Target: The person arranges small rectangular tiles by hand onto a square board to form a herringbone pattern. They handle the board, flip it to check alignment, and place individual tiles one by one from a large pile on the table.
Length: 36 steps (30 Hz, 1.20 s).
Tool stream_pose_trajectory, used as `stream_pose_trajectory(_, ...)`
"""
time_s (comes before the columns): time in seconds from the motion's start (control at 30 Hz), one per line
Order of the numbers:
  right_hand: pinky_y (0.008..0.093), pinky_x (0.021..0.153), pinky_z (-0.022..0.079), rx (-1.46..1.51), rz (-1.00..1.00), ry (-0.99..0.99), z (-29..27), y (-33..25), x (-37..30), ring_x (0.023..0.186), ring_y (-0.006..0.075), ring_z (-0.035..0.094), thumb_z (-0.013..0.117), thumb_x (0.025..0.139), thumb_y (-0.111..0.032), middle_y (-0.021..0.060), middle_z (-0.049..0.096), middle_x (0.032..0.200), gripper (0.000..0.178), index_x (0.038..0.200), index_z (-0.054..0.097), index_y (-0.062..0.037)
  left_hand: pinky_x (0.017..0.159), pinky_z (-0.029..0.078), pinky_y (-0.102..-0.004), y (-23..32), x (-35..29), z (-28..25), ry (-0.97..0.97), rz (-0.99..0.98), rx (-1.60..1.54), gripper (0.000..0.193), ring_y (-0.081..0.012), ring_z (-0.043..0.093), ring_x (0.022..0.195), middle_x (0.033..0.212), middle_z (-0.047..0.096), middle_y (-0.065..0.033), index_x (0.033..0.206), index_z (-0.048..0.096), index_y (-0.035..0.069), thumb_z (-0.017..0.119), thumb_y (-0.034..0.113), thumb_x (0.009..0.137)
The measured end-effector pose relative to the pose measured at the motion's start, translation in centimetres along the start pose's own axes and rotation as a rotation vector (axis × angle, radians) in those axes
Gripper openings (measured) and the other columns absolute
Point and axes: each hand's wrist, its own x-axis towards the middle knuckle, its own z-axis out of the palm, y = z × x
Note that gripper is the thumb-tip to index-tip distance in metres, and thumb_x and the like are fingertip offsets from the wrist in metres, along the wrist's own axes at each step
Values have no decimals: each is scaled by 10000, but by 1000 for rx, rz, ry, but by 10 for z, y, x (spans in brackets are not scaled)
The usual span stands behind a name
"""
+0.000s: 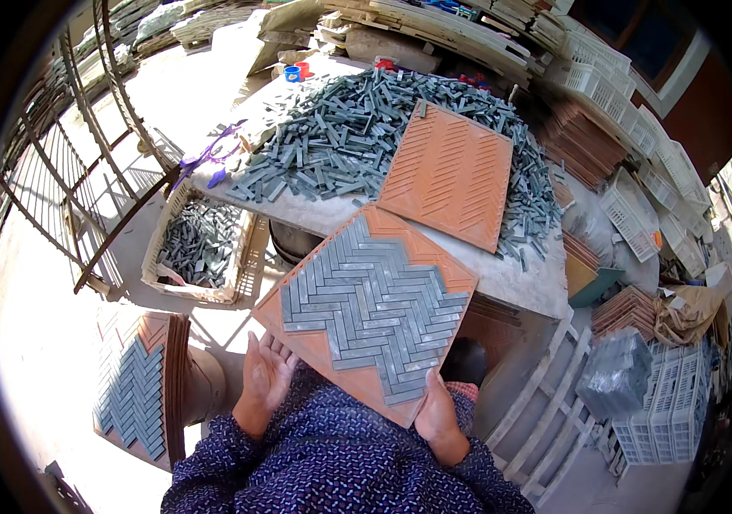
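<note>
An orange moulded tray [353, 381] fitted with grey-green stone strips in a herringbone pattern [374, 295] is tilted in front of me, over my lap. My right hand [440, 420] grips its near right edge, thumb on top and the other fingers hidden beneath. Palm up, my left hand [267, 377] lies at the near left edge with its thumb stretched away; the fingertips meet or pass just under the rim. Beyond it, an unfilled orange tray [447, 176] with slanted grooves leans on a large heap of loose stone strips [332, 137] on the table [524, 287].
A cream plastic crate [156, 270] of strips stands left of the table. Lower left, a stack of trays [173, 385] has a filled one on top. White crates [661, 415], a wrapped bundle [614, 373] and a slatted wooden frame [546, 385] stand right. Purple scissors [220, 146] lie on the table's left edge.
</note>
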Motion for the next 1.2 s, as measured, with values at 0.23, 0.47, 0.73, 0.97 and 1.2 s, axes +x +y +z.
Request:
stream_pose_trajectory(0.23, 402, 1059, 333, -28, 534, -271, 36, 49, 3, 1246, 260, 423, 490, 961, -223, 153, 389, 1361, 529, 1381, 234, -28, 1051, 325, -363, -33, -22, 1, 31, 127, 338, 499, -240, 400, 1257, 1370, 402, -123, 1379, 278, 6, 316, 329, 1000)
stream_pose_trajectory(0.47, 284, 861, 481, -732, 483, -653, 32, 12, 24, 1007, 184, 594, 581, 924, -227, 151, 606, 1120, 407, 1221, 514, 44, 1013, 362, -332, 17, 10, -55, 194, 90, 411, 437, -214, 474, 1184, 1295, 479, -118, 1325, 366, -19, 387, 236, 971)
stream_pose_trajectory(0.73, 306, 813, 498, -1255, -593, 192, -36, -53, 120, 1015, 194, 586, 576, 906, -175, 150, 612, 1091, 347, 1155, 545, 65, 995, 377, -330, 27, 22, -60, 205, 90, 361, 461, -208, 483, 1178, 1282, 496, -127, 1312, 388, -18, 431, 264, 951)
stream_pose_trajectory(0.97, 271, 793, 465, -834, -64, -98, -42, -43, 174, 902, 95, 554, 591, 906, -199, 39, 607, 1008, 346, 1145, 549, 47, 893, 449, -310, 34, 38, -71, 407, 31, 755, 443, -199, 532, 1076, 1179, 530, -100, 1265, 365, 2, 551, 133, 885)
stream_pose_trajectory(1.2, 263, 812, 463, -941, -33, -93, -49, -38, 172, 925, 106, 565, 580, 916, -280, 59, 606, 1048, 426, 1178, 520, 51, 959, 421, -337, 42, 32, -69, 410, -13, 705, 543, -214, 487, 1155, 1224, 499, -116, 1324, 317, 1, 567, 169, 872)
